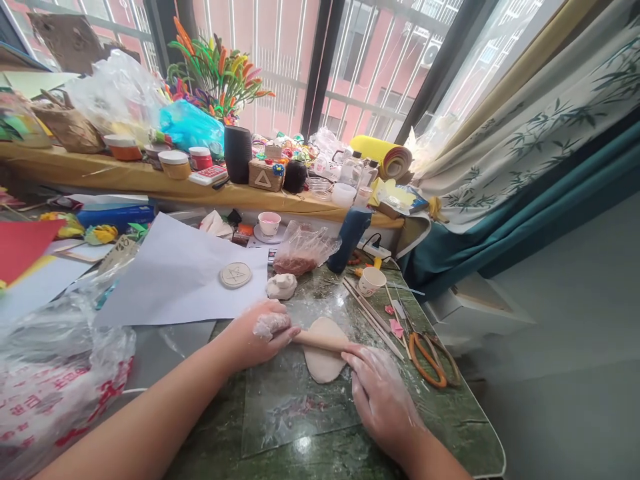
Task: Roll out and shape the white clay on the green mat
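A flat oval of pale clay (324,363) lies on a clear plastic sheet (285,407) on the green marble table (450,420). A wooden rolling pin (320,341) lies across the clay. My left hand (260,331) rests on the pin's left end with fingers curled over it. My right hand (380,393) presses flat on the pin's right end, fingers stretched. Both hands are smeared with white clay. A lump of clay (281,286) sits just beyond, and a stamped clay disc (235,275) lies on white paper (175,280).
Orange-handled scissors (430,357), wooden sticks (373,317) and a paper cup (371,281) lie right of the clay. A blue bottle (350,239) and a plastic bag (303,250) stand behind. A crumpled plastic bag (55,373) fills the left front. The windowsill shelf (150,180) is cluttered.
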Available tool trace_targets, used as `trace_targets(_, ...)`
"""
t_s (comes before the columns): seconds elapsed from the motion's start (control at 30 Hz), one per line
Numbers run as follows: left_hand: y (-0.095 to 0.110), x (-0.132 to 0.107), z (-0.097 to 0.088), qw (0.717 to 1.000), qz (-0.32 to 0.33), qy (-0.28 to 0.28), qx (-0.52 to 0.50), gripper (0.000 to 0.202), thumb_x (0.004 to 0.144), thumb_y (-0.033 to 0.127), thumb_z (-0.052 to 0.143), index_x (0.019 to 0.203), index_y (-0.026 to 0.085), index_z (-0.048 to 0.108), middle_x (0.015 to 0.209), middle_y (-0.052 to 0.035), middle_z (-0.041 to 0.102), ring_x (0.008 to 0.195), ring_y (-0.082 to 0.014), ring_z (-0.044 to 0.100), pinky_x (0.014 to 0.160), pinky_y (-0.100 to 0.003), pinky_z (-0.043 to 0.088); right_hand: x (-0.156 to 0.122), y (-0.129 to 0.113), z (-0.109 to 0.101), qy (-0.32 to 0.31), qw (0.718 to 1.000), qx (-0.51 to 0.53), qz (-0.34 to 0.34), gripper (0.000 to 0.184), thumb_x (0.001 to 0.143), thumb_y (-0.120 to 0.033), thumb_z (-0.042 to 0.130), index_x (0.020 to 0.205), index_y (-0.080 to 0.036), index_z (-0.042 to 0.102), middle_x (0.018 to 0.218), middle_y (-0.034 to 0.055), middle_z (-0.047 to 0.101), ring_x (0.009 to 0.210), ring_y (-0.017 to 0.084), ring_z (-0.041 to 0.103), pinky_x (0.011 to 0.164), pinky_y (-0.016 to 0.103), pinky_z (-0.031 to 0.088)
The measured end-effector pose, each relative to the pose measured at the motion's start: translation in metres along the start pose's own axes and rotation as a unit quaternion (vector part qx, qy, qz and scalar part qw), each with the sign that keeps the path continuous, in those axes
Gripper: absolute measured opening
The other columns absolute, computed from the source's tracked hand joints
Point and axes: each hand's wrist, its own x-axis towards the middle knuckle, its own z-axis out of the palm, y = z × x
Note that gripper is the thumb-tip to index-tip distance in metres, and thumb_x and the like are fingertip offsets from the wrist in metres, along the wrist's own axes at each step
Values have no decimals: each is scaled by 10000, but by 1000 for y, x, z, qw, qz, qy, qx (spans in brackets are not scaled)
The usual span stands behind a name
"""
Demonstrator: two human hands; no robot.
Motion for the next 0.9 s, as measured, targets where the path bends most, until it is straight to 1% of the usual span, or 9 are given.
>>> trace_targets(0.1,7,-1,4,999,4,13,-44,264,998,359,511,994,235,744,962,-59,719,914,-221,665,860,-355,521,-1,-14,-1,8,999,-12,36,532,994,-211,435,1525,-187,450,1533,131,520,1445,313,441,1177,578,391)
trace_targets(0.17,7,-2,9,998,-15,16,-65,249,986,350,532,1109,235,716,1090,-74,718,1033,-242,661,933,-376,522,6,-22,-1,-21,998,-24,54,593,1001,-276,454,1576,-164,363,1610,134,412,1509,332,335,1210,606,328)
trace_targets(0.33,0,-3,14,996,-35,13,-86,267,979,334,536,1173,234,689,1171,-81,707,1128,-254,644,1017,-411,502,19,-52,7,-82,993,-42,77,729,977,-364,528,1613,-118,271,1670,158,236,1549,395,196,1232,693,163)
trace_targets(0.47,-4,-3,10,987,-73,70,-126,270,991,381,518,1146,240,687,1183,-67,714,1130,-247,642,1049,-396,483,23,-77,17,-133,990,6,46,837,954,-410,573,1636,-118,185,1683,140,159,1560,372,166,1252,622,188)
trace_targets(0.57,-9,-3,9,980,-100,103,-141,271,996,397,510,1118,235,691,1170,-64,718,1126,-253,640,1055,-395,468,41,-70,14,-153,986,26,56,848,966,-503,548,1624,-84,216,1681,160,176,1562,364,162,1264,585,171)
trace_targets(0.63,-12,-3,8,974,-118,121,-154,275,997,403,505,1101,230,692,1148,-62,721,1112,-253,643,1044,-390,469,62,-51,7,-157,984,32,77,783,996,-524,492,1604,-78,284,1666,168,250,1556,345,199,1268,558,170)
trace_targets(0.77,-14,-4,3,968,-121,119,-187,300,992,429,495,1083,221,692,1137,-64,722,1100,-259,645,1027,-383,475,96,-15,-8,-197,977,52,69,697,1017,-516,462,1579,-117,360,1638,156,347,1518,308,320,1243,511,266)
trace_targets(0.83,-12,-4,0,966,-125,113,-196,318,990,440,482,1077,219,694,1130,-67,723,1095,-265,643,1021,-386,478,97,-15,-11,-201,977,45,60,722,1009,-514,477,1593,-118,326,1646,162,329,1529,309,294,1246,526,252)
trace_targets(0.9,-11,-4,-1,963,-132,116,-205,328,990,441,471,1062,217,700,1117,-68,727,1086,-265,643,1021,-388,476,83,-29,-9,-200,978,38,46,801,985,-530,515,1612,-101,263,1662,173,275,1549,327,233,1260,554,201)
